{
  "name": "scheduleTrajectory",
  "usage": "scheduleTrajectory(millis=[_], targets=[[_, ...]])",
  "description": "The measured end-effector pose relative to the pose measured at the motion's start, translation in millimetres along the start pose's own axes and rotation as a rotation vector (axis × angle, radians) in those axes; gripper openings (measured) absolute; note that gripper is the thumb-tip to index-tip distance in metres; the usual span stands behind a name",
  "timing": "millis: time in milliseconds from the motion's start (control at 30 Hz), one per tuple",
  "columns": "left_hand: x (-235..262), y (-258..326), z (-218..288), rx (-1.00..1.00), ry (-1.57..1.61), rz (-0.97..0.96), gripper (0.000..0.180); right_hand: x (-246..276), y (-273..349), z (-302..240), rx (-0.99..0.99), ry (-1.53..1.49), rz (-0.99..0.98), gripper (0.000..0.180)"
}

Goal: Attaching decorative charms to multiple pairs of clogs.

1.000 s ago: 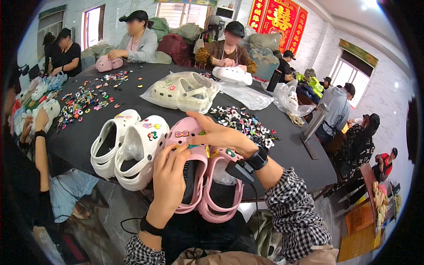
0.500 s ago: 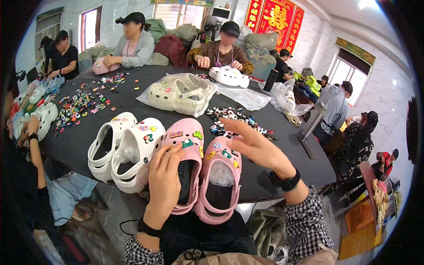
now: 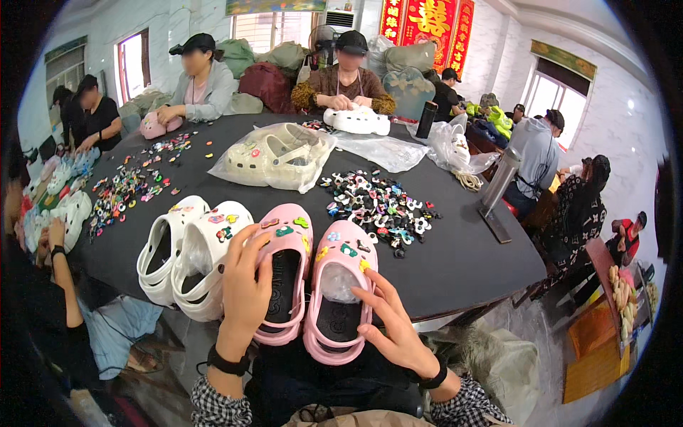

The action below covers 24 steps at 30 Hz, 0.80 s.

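Observation:
A pair of pink clogs with colourful shoe charms stands at the table's near edge, toes pointing away. My left hand rests against the outer side of the left pink clog, its fingers stretched and thumb apart at the opening. On the other side, my right hand touches the outer rim of the right pink clog with spread fingers. Clear crumpled plastic fills the front of the right clog. Close by on the left is a pair of white clogs with charms; my left hand partly hides the nearer one.
Loose charms lie in a pile beyond the pink clogs, more at left. A plastic bag with cream clogs sits mid-table. A metal stand is at right. Across the table a person handles a white clog; others work nearby.
My right hand has come down from above the charm pile to the right pink clog's side. My left hand has slid off the left clog's top to its outer side. The view has shifted slightly.

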<state>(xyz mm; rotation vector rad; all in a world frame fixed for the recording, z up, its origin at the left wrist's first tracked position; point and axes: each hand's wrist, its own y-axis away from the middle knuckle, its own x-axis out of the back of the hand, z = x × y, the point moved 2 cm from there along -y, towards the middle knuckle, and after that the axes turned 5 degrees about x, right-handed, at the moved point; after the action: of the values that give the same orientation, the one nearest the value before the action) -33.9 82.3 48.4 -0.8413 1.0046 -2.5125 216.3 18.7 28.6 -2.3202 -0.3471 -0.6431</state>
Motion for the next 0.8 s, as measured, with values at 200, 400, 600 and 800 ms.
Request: scheduleTrajectory(millis=[200, 400, 600, 800], targets=[[7.3, 19.8, 32.5, 0.016, -0.038, -0.078, 0.013, -6.8, 6.6, 10.9, 0.014, -0.004, 0.006, 0.054], [-4.8, 35.6, 39.9, -0.083, -0.319, -0.247, 0.046, -12.9, 20.2, 13.5, 0.055, -0.063, 0.11, 0.071], [0.6, 49.7, 43.5, 0.041, -0.33, -0.316, 0.053, -21.3, 32.5, 13.9, 0.001, -0.021, 0.006, 0.085], [9.9, 67.2, 45.9, 0.029, -0.273, -0.295, 0.044, -22.7, 37.1, 19.7, 0.067, -0.082, 0.037, 0.074]])
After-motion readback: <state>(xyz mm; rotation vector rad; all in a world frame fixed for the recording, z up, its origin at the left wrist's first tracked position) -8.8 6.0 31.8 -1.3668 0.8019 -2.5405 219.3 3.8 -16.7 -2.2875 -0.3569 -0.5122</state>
